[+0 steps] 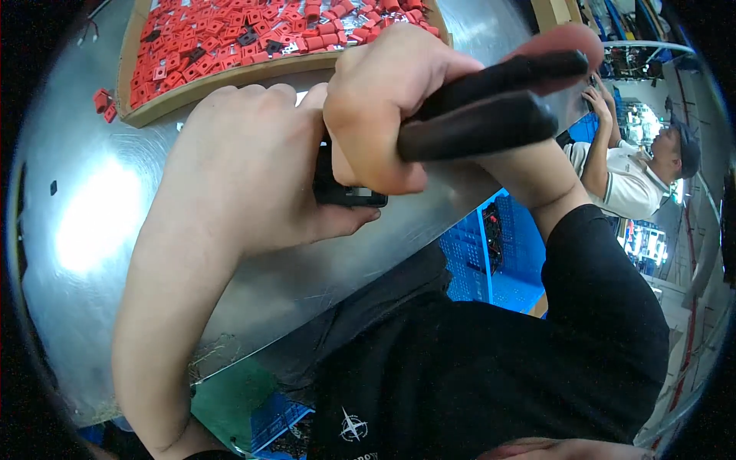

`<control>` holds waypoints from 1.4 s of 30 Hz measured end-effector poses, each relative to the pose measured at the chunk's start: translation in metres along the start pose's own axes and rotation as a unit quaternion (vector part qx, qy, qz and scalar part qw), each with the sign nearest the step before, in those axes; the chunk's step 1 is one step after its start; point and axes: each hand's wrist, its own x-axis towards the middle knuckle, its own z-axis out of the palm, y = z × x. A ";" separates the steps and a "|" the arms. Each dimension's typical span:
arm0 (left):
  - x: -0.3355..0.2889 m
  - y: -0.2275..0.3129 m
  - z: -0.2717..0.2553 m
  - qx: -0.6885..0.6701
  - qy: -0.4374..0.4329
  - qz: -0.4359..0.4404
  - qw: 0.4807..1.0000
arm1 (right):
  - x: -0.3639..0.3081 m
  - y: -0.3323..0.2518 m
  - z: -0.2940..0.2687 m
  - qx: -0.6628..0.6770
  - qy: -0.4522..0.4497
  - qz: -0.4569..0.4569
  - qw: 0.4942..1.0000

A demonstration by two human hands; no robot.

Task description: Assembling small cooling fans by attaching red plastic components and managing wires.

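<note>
My left hand [238,165] is closed around a small black plastic part [369,200], its thumb lying along the lower edge. Only the right end of that part shows; the fingers cover the rest. Right beside it, my right hand [387,103] is wrapped around a tool with two black handles [479,136], which looks like pliers. The handles stick out to the right of the fist, slightly apart. Hidden behind the hands is the tool's working end, so whether it touches the black part cannot be seen.
Beyond my hands, a shallow cardboard tray [230,77] holds many red plastic pieces and a few black ones. Loose red pieces [104,104] lie left of it on the metal table [261,307]. Blue crates [464,261] stand below the table edge. A co-worker [632,172] is at the right.
</note>
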 end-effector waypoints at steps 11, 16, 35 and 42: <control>-0.002 -0.003 -0.019 0.075 0.006 0.029 0.997 | 0.015 -0.011 0.002 -0.028 -0.001 0.041 0.999; -0.016 0.005 -0.021 0.048 -0.004 -0.043 0.998 | 0.006 -0.011 0.015 -0.127 0.088 0.224 0.962; -0.006 0.028 0.013 0.092 0.102 -0.166 0.977 | -0.022 0.014 0.041 0.012 0.407 -0.184 0.895; -0.007 0.026 0.019 0.092 0.124 -0.156 0.976 | -0.017 0.007 0.058 -0.125 0.471 -0.010 0.873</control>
